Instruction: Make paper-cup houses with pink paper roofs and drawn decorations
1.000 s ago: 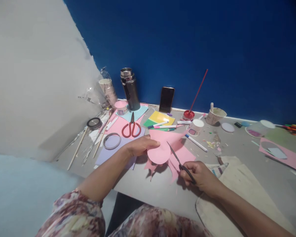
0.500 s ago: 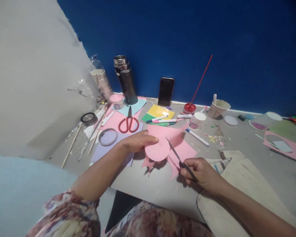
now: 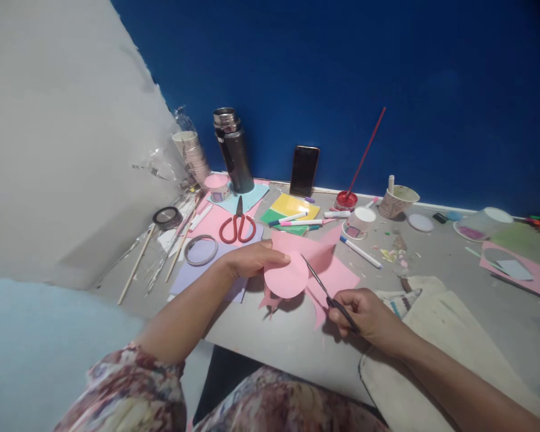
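My left hand [image 3: 257,259] pinches a sheet of pink paper [image 3: 284,282], thumb on top and the other fingers underneath. The sheet is partly cut: a rounded edge curves round its lower side, with jagged strips hanging below. In my right hand [image 3: 354,312] are dark-handled scissors [image 3: 317,279], my fingers wrapped through the handles. Their blades look nearly closed and lie against the paper at the cut, tips pointing up and left. Behind my left hand, red-handled scissors [image 3: 237,228] lie on pink and lilac sheets.
A roll of grey tape [image 3: 201,249], black tape [image 3: 167,217] and wooden sticks [image 3: 136,264] lie to the left. A dark flask [image 3: 236,156], a phone [image 3: 305,171] and paper cups [image 3: 359,223] stand at the back. A cream cloth [image 3: 450,336] lies beneath my right forearm.
The view has shifted slightly, so background things sit a little lower and further right. Both hands keep their hold, and the scissors stay at the cut in the pink paper.
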A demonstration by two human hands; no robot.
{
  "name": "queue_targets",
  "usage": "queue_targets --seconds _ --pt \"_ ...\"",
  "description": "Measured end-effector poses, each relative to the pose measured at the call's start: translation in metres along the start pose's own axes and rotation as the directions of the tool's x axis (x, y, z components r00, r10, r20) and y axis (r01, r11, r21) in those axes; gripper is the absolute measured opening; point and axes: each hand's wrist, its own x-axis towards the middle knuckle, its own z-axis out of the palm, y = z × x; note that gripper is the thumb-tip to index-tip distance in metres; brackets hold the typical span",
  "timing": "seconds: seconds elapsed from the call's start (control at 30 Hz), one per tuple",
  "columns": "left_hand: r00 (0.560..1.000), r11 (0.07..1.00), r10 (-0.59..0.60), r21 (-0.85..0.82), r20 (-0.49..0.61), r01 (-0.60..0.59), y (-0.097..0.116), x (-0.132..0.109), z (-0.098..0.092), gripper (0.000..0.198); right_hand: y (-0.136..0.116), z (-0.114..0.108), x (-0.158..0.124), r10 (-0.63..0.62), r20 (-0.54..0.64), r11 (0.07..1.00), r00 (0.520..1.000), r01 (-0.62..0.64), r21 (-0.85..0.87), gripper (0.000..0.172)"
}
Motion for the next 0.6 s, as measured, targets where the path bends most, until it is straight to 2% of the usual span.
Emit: queue_targets --seconds 0.27,0.6 --pt "1.0 1.0 -0.005 0.009 0.023 0.005 -0.0001 -0.001 -0.0033 0.038 0.0077 -0.0018 0.0008 -0.015 -0.002 1.0 1.0 0.015 -0.019 0.049" --pt "0.998 0.999 0.014 0.039 0.056 -0.016 -0.0036 0.0003 -0.008 0.043 0.0056 -0.0044 -0.0002 -0.015 0.027 0.998 1.0 0.017 -0.056 0.047"
